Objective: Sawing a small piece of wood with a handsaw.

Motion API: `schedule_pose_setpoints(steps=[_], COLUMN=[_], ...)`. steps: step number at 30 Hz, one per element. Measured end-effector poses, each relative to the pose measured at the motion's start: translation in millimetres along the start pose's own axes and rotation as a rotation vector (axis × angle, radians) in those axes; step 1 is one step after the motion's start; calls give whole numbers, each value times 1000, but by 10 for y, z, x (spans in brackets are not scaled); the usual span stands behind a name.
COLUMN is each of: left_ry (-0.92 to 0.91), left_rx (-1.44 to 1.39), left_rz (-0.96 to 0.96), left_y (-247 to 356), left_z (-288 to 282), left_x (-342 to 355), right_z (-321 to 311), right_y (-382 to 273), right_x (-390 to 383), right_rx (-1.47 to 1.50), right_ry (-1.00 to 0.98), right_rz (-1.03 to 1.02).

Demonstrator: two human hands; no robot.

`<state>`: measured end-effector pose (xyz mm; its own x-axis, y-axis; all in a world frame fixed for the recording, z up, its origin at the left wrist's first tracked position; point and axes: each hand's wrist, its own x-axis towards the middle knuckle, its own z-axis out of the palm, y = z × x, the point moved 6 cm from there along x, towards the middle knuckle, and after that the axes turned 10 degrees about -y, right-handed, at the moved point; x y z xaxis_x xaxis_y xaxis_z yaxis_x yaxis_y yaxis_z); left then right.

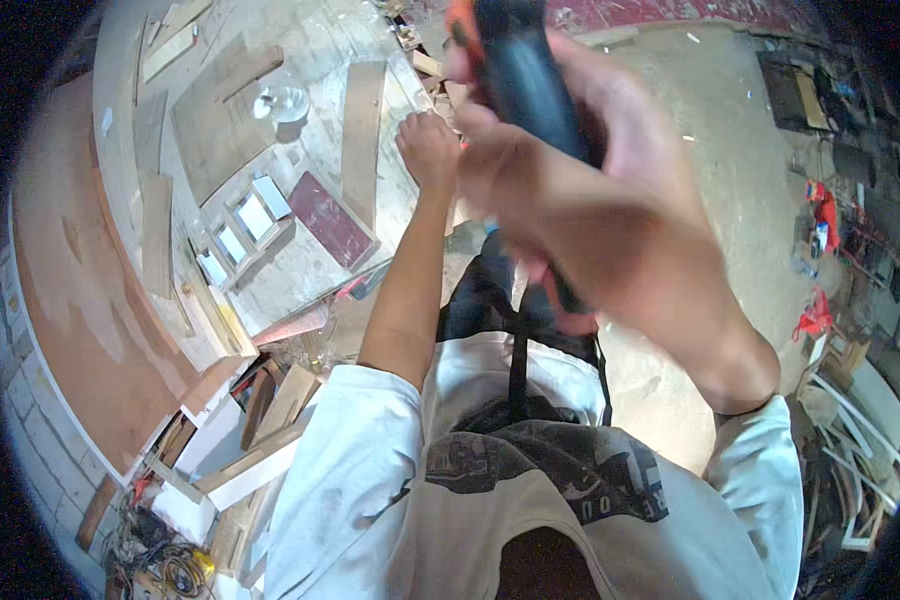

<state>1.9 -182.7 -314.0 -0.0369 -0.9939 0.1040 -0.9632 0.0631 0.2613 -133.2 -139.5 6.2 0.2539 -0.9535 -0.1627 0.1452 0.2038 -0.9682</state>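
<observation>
Right hand (595,190) wraps black-orange tool (525,85), top centre; a slip could hit curled left hand (430,150) alongside, its hold unclear.

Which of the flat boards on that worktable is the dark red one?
The short rectangular board between the white-panelled frame and the long, wide plank. Its dark red face sets it apart; the others show tan or brownish tones.

R hand (590,200) motion-blurred, covers part of blk/orange power tool (530,90), itself blurred & cut off at top edge; exact type unclear. Can't tell if L hand (430,150) grips anything. Far-R floor clutter (855,163) too dim/small to ID.
</observation>
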Motion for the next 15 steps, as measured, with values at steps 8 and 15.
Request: schedule_pose_setpoints(steps=[8, 15], left_ry=[-22, -40], left_rx=[0, -43], left_rz=[14, 29], left_y=[-30, -51], left_z=[140, 147], left_x=[-23, -24], right_z=[-408, -314], right_y=[1318, 1815], right_x=[346, 689], right_rx=[54, 77], right_ry=[59, -21], right_rz=[391, 419])
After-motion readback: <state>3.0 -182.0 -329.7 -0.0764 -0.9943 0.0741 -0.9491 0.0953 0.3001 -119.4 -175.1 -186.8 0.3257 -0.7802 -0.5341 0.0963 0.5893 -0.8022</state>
